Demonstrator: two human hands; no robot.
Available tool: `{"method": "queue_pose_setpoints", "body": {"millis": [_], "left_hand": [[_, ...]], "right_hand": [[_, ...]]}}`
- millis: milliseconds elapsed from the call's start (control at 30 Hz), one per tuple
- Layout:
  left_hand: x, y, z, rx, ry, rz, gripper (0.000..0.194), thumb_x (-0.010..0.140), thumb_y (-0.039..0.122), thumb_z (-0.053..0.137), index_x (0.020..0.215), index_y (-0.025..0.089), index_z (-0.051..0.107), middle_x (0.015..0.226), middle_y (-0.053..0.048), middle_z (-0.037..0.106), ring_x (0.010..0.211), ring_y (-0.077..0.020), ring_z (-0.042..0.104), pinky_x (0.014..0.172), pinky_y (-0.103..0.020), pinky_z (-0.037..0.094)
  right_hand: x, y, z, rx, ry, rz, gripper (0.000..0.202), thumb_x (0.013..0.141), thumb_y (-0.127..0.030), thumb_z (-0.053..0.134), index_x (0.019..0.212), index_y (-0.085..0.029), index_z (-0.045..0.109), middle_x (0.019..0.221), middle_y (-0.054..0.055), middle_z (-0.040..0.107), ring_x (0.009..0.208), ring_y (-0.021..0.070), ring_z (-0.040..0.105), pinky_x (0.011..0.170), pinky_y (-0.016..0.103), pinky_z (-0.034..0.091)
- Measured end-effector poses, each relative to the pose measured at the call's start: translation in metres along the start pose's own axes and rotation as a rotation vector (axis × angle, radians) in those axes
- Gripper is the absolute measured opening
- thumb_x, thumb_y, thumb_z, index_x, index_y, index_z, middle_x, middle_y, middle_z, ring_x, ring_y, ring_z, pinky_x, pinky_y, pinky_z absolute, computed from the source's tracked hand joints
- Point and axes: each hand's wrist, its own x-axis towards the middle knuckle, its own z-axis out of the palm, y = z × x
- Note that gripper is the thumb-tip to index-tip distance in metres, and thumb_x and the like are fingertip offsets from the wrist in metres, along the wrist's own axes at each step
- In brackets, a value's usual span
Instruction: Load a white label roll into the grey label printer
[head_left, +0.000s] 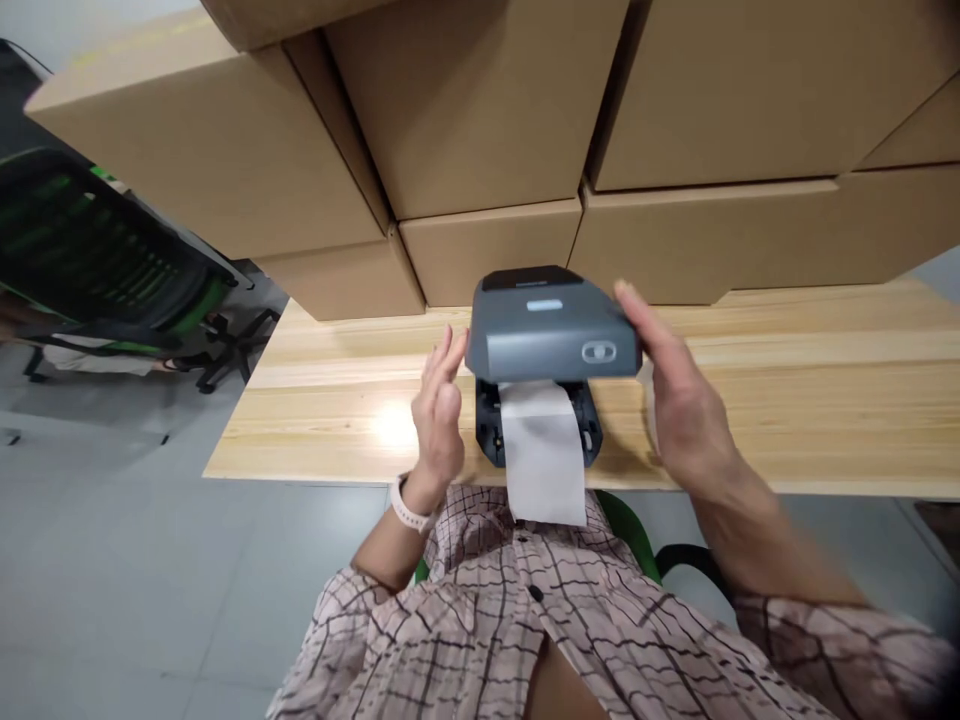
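A dark grey label printer (551,330) stands at the middle of the wooden table, its lid raised over the black base. White label paper (544,450) runs out of the base and hangs over the table's near edge. My left hand (439,410) is upright at the lid's left side, fingers stretched out, close to or touching it. On the right, my right hand (679,400) has its fingers against the lid's right corner. A white thing, mostly hidden, shows beside the right palm.
Large cardboard boxes (480,110) are stacked along the back of the wooden table (322,400). At the left stands a black and green office chair (97,240) on the grey floor. A green seat edge shows under me.
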Motion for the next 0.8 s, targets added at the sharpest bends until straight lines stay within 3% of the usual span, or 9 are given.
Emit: {"method": "queue_pose_setpoints", "body": {"millis": [100, 267, 400, 533, 667, 800], "left_hand": [[0.042, -0.002, -0.002, -0.059, -0.071, 0.043, 0.049, 0.108, 0.057, 0.046, 0.145, 0.033, 0.067, 0.156, -0.002, 0.064, 0.155, -0.029, 0.049, 0.132, -0.056, 0.036], [0.081, -0.026, -0.002, -0.097, -0.168, 0.025, 0.06, 0.099, 0.06, 0.063, 0.151, 0.03, 0.059, 0.163, -0.007, 0.056, 0.158, -0.0331, 0.044, 0.132, -0.056, 0.032], [0.073, -0.052, -0.005, -0.028, -0.232, -0.168, 0.07, 0.091, 0.056, 0.076, 0.153, 0.03, 0.056, 0.167, -0.012, 0.05, 0.16, -0.0358, 0.04, 0.13, -0.059, 0.033], [0.054, -0.06, -0.004, -0.01, -0.37, -0.404, 0.084, 0.082, 0.048, 0.084, 0.156, 0.027, 0.053, 0.169, -0.017, 0.046, 0.155, -0.0401, 0.046, 0.122, -0.06, 0.042], [0.047, -0.058, 0.0, -0.012, -0.446, -0.466, 0.084, 0.083, 0.046, 0.08, 0.158, 0.022, 0.051, 0.152, -0.017, 0.062, 0.126, -0.0328, 0.064, 0.102, -0.046, 0.055], [0.047, -0.063, 0.0, 0.118, -0.414, -0.465, 0.089, 0.08, 0.048, 0.081, 0.158, 0.019, 0.052, 0.118, -0.012, 0.072, 0.094, -0.0238, 0.063, 0.087, -0.038, 0.053]], "right_hand": [[0.051, 0.002, -0.006, 0.045, 0.041, -0.158, 0.071, 0.108, -0.07, 0.018, 0.17, -0.037, 0.024, 0.18, 0.001, 0.026, 0.166, 0.0326, 0.027, 0.134, 0.062, 0.027], [0.123, 0.023, 0.0, 0.015, 0.122, -0.174, 0.069, 0.111, -0.065, 0.017, 0.171, -0.03, 0.017, 0.181, 0.005, 0.023, 0.166, 0.023, 0.026, 0.135, 0.048, 0.03], [0.16, 0.041, 0.003, 0.02, 0.145, -0.151, 0.065, 0.116, -0.054, 0.027, 0.169, -0.016, 0.021, 0.179, 0.011, 0.026, 0.165, 0.0194, 0.028, 0.134, 0.041, 0.025], [0.186, 0.057, 0.007, 0.009, 0.152, -0.093, 0.067, 0.115, -0.052, 0.033, 0.167, -0.012, 0.025, 0.177, 0.012, 0.031, 0.16, 0.0211, 0.037, 0.128, 0.036, 0.03], [0.2, 0.066, 0.01, -0.047, 0.135, -0.036, 0.076, 0.11, -0.059, 0.028, 0.165, -0.007, 0.027, 0.174, 0.014, 0.036, 0.159, 0.0232, 0.037, 0.126, 0.036, 0.031], [0.182, 0.052, 0.008, -0.164, 0.21, -0.08, 0.069, 0.111, -0.053, 0.046, 0.165, -0.014, 0.029, 0.179, 0.014, 0.025, 0.165, 0.0269, 0.025, 0.133, 0.048, 0.023]]}}
